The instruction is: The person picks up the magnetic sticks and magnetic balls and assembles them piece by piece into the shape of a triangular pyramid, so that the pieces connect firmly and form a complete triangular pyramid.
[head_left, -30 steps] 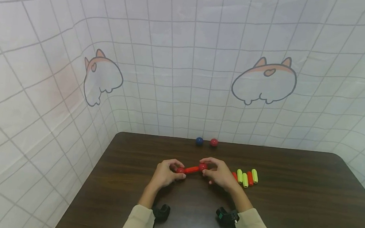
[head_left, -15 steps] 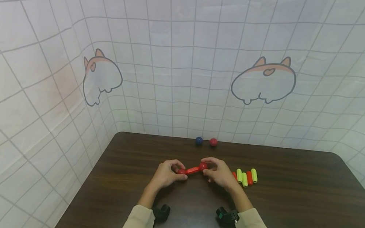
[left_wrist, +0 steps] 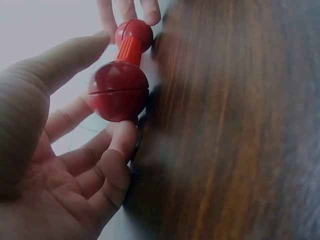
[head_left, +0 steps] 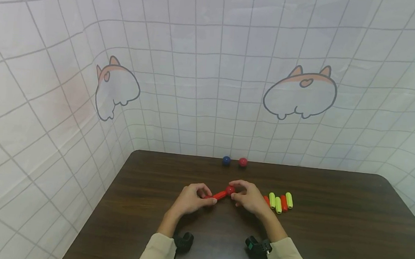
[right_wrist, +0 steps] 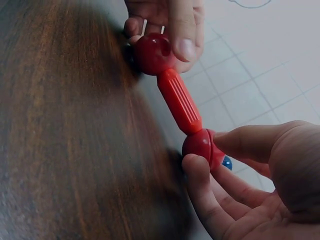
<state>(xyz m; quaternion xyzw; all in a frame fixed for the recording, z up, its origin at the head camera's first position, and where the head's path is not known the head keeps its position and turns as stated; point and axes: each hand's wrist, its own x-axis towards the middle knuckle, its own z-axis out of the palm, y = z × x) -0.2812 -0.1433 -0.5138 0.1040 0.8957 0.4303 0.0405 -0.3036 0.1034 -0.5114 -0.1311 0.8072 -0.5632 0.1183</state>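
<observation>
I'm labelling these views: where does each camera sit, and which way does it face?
Head: worn on the head, facing forward and down at the table; left hand, right hand and sleeves show.
Left wrist: on that wrist, facing a red ball; both hands partly show.
Right wrist: on that wrist, facing a red rod; both hands partly show.
Shared: both wrist views show the rod between that ball and a second red ball.

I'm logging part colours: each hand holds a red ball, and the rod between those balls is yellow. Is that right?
Not quite: the ridged rod is orange-red, not yellow, as the right wrist view shows. The left hand and right hand do each hold a red ball.
</observation>
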